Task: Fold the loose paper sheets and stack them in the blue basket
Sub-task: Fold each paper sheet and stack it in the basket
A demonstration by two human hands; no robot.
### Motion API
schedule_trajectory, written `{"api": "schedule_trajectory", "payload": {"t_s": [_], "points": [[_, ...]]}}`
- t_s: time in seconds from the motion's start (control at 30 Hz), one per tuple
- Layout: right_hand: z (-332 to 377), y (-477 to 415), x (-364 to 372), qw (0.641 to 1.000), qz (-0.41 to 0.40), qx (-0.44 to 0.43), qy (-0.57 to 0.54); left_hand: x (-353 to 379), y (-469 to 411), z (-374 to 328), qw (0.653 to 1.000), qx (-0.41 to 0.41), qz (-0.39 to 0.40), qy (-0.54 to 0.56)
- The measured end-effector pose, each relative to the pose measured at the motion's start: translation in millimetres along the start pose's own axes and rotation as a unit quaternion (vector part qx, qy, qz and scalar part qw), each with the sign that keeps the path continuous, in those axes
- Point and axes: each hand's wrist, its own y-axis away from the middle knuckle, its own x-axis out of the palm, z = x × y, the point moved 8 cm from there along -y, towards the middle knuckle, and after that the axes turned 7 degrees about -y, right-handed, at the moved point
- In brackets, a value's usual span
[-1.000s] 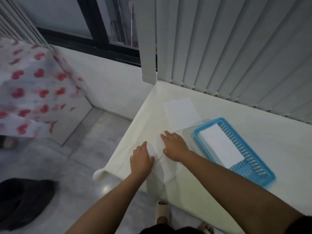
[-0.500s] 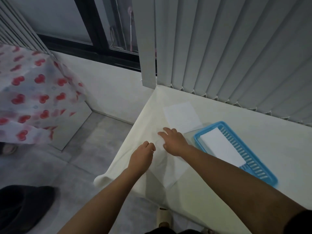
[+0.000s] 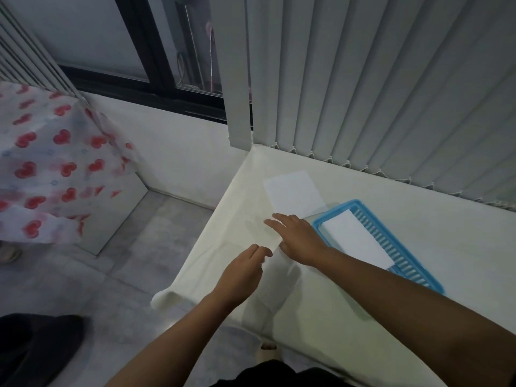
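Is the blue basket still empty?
No, a folded white paper already lies flat inside the blue basket.

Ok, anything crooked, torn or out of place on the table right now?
Nothing stands out. Folded sheets lie flat in the blue basket, a loose sheet waits beyond it, and both hands work the sheet at the table edge.

Left hand point(image 3: 242, 270) fingers pinched together; right hand point(image 3: 300, 238) flat, fingers spread.

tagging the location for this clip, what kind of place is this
Probably a room in a home, by a window: vertical blinds hang behind a table draped in cream cloth, a heart-print cover drapes furniture nearby, and the floor is tiled.
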Motion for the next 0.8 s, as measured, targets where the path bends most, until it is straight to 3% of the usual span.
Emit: {"api": "schedule_trajectory", "payload": {"t_s": [0.13, 0.27, 0.4, 0.53, 0.8], "points": [[8.4, -4.2, -3.6, 0.995, -0.014, -0.039, 0.087, 5.3, 7.8, 0.5, 1.000, -0.002, 0.013, 0.007], [1.0, 5.4, 7.5, 0.991, 0.027, -0.038, 0.123, 14.9, 21.7, 3.6, 0.998, -0.029, 0.029, 0.042], [-11.0, 26.8, 19.8, 0.991, 0.048, -0.032, 0.123, 27.5, 32.8, 17.2, 0.987, -0.114, 0.039, 0.111], [-18.1, 43.6, 36.0, 0.986, 0.074, -0.055, 0.137, 38.7, 26.3, 39.7, 0.978, -0.189, 0.037, 0.078], [-20.8, 74.4, 50.4, 0.988, 0.048, -0.003, 0.144, 61.1, 3.3, 37.6, 0.948, -0.279, 0.130, 0.083]]}}
